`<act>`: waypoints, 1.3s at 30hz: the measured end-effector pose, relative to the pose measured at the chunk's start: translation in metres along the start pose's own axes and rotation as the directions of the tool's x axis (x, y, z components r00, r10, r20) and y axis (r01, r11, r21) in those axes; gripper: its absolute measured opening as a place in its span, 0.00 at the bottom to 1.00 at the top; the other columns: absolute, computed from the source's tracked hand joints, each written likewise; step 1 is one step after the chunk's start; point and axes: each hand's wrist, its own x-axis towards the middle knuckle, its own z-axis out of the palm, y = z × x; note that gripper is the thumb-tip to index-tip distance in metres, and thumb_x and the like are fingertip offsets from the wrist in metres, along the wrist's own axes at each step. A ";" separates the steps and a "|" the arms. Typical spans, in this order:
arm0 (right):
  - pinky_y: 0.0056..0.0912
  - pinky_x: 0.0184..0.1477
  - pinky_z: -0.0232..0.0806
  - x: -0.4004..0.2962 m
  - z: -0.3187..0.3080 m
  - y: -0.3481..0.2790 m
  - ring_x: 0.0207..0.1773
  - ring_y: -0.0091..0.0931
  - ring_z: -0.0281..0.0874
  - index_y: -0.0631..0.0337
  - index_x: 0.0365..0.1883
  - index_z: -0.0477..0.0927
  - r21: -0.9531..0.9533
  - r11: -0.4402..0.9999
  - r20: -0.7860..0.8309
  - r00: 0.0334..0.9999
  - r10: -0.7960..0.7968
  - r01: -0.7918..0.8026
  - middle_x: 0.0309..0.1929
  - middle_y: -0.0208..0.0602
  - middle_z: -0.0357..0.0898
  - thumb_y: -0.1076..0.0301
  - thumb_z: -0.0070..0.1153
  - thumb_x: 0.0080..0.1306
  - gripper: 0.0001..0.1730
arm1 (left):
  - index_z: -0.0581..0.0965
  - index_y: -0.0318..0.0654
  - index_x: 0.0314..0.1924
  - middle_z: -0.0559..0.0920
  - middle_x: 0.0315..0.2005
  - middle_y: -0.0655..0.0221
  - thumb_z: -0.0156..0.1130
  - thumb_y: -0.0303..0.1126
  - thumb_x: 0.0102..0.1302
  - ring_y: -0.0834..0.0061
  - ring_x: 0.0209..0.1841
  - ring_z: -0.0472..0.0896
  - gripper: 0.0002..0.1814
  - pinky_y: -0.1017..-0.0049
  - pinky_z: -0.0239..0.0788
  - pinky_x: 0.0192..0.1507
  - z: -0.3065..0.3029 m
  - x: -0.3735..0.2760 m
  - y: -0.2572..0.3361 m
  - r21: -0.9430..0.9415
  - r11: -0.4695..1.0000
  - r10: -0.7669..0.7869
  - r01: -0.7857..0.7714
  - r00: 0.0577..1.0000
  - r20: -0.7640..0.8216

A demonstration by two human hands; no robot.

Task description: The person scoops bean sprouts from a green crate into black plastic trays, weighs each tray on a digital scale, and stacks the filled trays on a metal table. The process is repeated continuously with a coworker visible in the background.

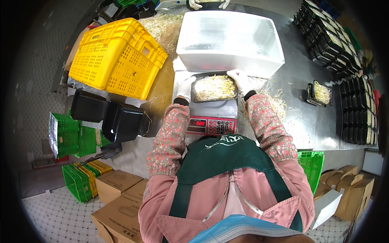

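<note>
Both my hands wear white gloves and hold a black plastic tray of bean sprouts by its ends. My left hand grips the left end, and my right hand has the upper right corner. The tray is over the metal platform of a red digital scale, whose display is lit. I cannot tell whether the tray touches the platform. Directly beyond it stands a big white foam box, its inside pale and bright. Loose sprouts lie on the table beside my right forearm.
A yellow perforated crate leans at the left, near heaped sprouts. Stacked black trays stand at the table's left edge. Filled trays are piled right, near a small separate stack. Across the table are another person's gloved hands.
</note>
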 end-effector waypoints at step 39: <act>0.46 0.44 0.72 0.000 0.121 -0.058 0.37 0.43 0.83 0.59 0.33 0.84 -0.868 0.174 0.440 0.883 -0.162 0.465 0.32 0.47 0.84 0.34 0.43 0.69 0.35 | 0.74 0.33 0.55 0.84 0.41 0.56 0.44 0.53 0.75 0.61 0.35 0.86 0.28 0.61 0.81 0.35 0.067 -0.114 -0.039 -0.112 0.877 -0.420 0.466 0.860 0.289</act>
